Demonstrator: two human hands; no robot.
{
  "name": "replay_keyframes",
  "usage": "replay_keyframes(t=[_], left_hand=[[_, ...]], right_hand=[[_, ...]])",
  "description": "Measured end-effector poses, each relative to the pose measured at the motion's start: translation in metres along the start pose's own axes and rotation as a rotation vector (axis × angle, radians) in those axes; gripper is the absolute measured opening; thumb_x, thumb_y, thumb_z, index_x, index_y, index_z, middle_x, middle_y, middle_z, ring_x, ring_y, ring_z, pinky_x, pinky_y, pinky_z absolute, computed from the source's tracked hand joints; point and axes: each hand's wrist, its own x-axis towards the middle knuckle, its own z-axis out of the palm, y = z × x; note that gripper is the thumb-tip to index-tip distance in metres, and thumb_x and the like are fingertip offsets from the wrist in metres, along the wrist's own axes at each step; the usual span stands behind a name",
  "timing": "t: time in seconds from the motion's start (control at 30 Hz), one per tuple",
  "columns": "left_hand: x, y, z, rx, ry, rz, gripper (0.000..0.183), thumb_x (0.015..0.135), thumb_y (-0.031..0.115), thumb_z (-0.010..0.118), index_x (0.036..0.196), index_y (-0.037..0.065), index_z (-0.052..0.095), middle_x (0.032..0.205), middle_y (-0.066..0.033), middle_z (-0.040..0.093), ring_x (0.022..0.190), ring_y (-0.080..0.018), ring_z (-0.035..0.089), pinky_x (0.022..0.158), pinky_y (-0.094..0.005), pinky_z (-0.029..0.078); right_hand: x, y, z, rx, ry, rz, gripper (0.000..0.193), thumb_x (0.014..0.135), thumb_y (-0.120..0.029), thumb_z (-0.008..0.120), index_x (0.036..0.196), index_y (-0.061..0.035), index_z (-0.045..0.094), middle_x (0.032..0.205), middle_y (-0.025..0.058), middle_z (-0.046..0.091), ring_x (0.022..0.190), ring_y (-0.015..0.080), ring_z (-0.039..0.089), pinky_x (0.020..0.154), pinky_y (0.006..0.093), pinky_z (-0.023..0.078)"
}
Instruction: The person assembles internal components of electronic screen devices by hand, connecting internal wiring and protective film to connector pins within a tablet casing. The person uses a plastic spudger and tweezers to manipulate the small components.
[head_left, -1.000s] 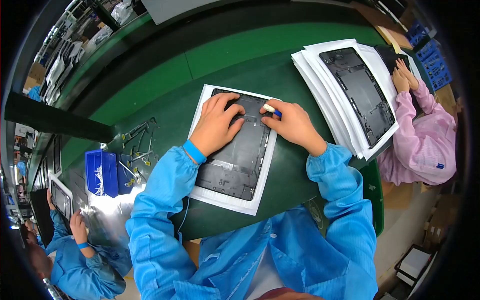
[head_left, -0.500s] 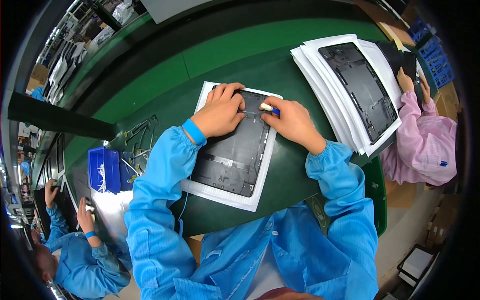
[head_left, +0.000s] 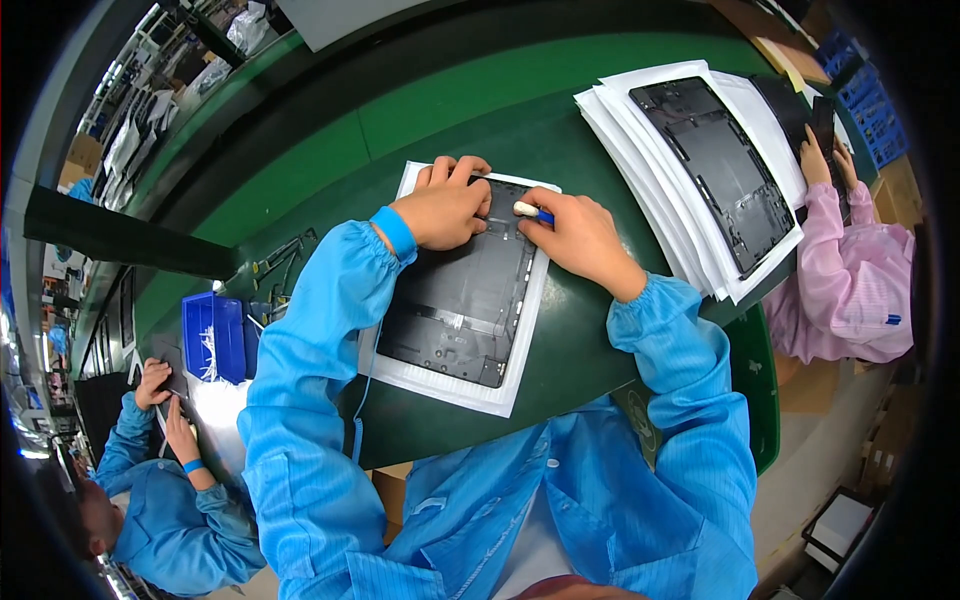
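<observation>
Nearest me is my blue jacket [head_left: 480, 470], its sleeves reaching forward over the green worktop [head_left: 575, 345]. A thin blue cord [head_left: 357, 435] hangs beside my left sleeve, coiled toward its lower end. In front of me a flat black panel [head_left: 450, 300], thin and rectangular, lies at a slant on a white sheet [head_left: 440, 392] that sticks out around its edges, mostly at the near end. Small fittings line the panel's right edge.

My right hand [head_left: 580, 235] is closed on a blue tool [head_left: 544, 215] with a rounded white tip, pinching it over the panel's far right corner; whether the tip touches the surface I cannot tell. My left hand [head_left: 440, 212], a blue band [head_left: 396, 233] round its wrist, lies palm down across the far left part of the panel, fingers bent and a little apart.

To the left stands a blue bin [head_left: 230, 335] with thin white sticks in it, and some hand tools [head_left: 285, 262] lie beyond it. On the right a second black panel [head_left: 715, 170] tops a stack of white sheets [head_left: 620, 165]. Farther left, a blue-clad co-worker [head_left: 170, 525] has both hands close together; at far right, a pink-sleeved co-worker [head_left: 850, 285] holds something dark, near blue crates [head_left: 872, 110].
</observation>
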Motion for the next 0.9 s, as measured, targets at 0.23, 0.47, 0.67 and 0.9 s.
replay_keyframes(t=[0.23, 0.47, 0.67, 0.9], left_hand=[[0.004, 0.001, -0.007, 0.004, -0.086, -0.009, 0.019, 0.084, 0.019, 0.068, 0.089, 0.011, 0.052, 0.142, -0.0117, 0.034, 0.129, -0.036, 0.029, 0.106, -0.0462, 0.027], [0.0, -0.001, -0.006, -0.031, -0.077, 0.027, 0.019, 0.085, 0.019, 0.068, 0.087, 0.012, 0.05, 0.142, -0.0117, 0.035, 0.132, -0.0347, 0.029, 0.107, -0.0461, 0.025], [-0.004, -0.008, 0.0, -0.118, 0.004, 0.052, 0.018, 0.085, 0.018, 0.067, 0.088, 0.013, 0.051, 0.14, -0.0117, 0.039, 0.131, -0.0336, 0.033, 0.106, -0.0445, 0.027], [-0.009, -0.023, 0.011, -0.192, 0.096, 0.084, 0.015, 0.085, 0.018, 0.066, 0.092, 0.013, 0.053, 0.138, -0.0135, 0.041, 0.129, -0.0337, 0.037, 0.107, -0.0425, 0.029]], right_hand=[[0.0, 0.0, 0.001, -0.004, 0.005, -0.007, 0.022, 0.081, -0.028, 0.069, 0.101, -0.0173, 0.066, 0.073, 0.0077, 0.065, 0.07, 0.0324, 0.064, 0.06, 0.0421, 0.048], [0.0, 0.001, 0.002, -0.015, 0.004, -0.012, 0.022, 0.082, -0.028, 0.068, 0.101, -0.0183, 0.066, 0.073, 0.0076, 0.065, 0.07, 0.0325, 0.064, 0.06, 0.0428, 0.048], [-0.001, -0.005, -0.002, 0.067, 0.01, 0.005, 0.023, 0.08, -0.031, 0.069, 0.094, -0.0128, 0.07, 0.071, 0.0098, 0.064, 0.067, 0.0314, 0.063, 0.059, 0.0404, 0.048], [0.008, -0.018, 0.007, 0.062, -0.076, -0.037, 0.026, 0.08, -0.034, 0.07, 0.085, -0.008, 0.071, 0.067, 0.0112, 0.064, 0.063, 0.0315, 0.061, 0.058, 0.0395, 0.047]])
